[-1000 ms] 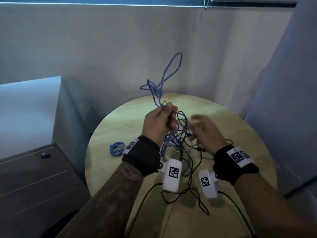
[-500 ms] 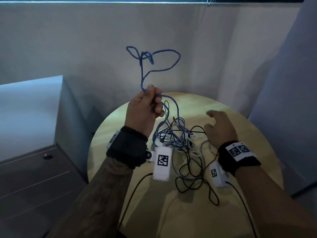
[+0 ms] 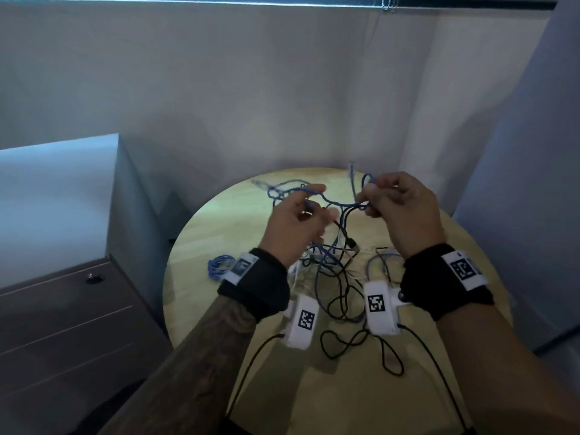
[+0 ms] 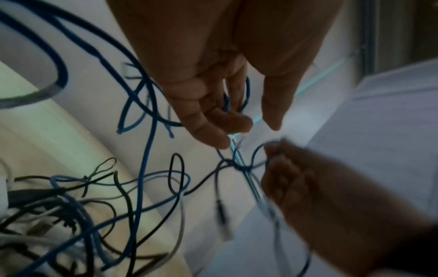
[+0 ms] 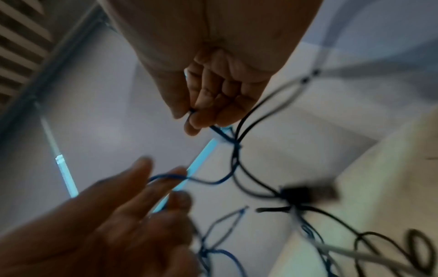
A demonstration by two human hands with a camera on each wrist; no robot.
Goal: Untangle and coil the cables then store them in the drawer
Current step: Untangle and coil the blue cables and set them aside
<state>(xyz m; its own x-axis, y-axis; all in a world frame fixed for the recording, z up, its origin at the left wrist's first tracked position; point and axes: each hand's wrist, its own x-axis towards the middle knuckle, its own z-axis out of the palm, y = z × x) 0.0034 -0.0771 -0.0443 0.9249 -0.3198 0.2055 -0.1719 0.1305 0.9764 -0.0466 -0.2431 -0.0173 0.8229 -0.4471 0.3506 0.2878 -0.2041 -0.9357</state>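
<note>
Blue cable point(image 3: 337, 203) stretched between both hands above the round wooden tabletop point(image 3: 219, 233), sagging slightly in the span from one to the other. Left hand point(image 3: 293, 221) raised over the tangle, fingers point(image 4: 239, 121) loosely curled with the blue strand looped over the index finger and running between the others. Right hand point(image 3: 398, 208) level with it and just beside, thumb and fingers point(image 5: 201, 120) pinching the blue strand close to a small knot where a black cable point(image 5: 249, 120) crosses it. Short loop of blue sticking up above the right knuckles; loose blue loops point(image 3: 276, 189) bunched beyond the left hand. Plug end point(image 3: 353, 244) hanging below the knot, free of the wood. Underneath, on the tabletop, a jumble of blue, black and pale cables point(image 3: 332, 277), strands rising from it toward the hands; black loops trailing toward the near edge. Off to the left on the wood, well apart from the heap, a small coiled blue cable point(image 3: 219, 266), partly hidden behind the left wrist strap. Dark drawer unit point(image 3: 62, 309) standing beside the tabletop on the left, drawer fronts closed, round lock near its top edge. Both wrist views blurred, so exact fingertip contact on the left hard to tell.
</note>
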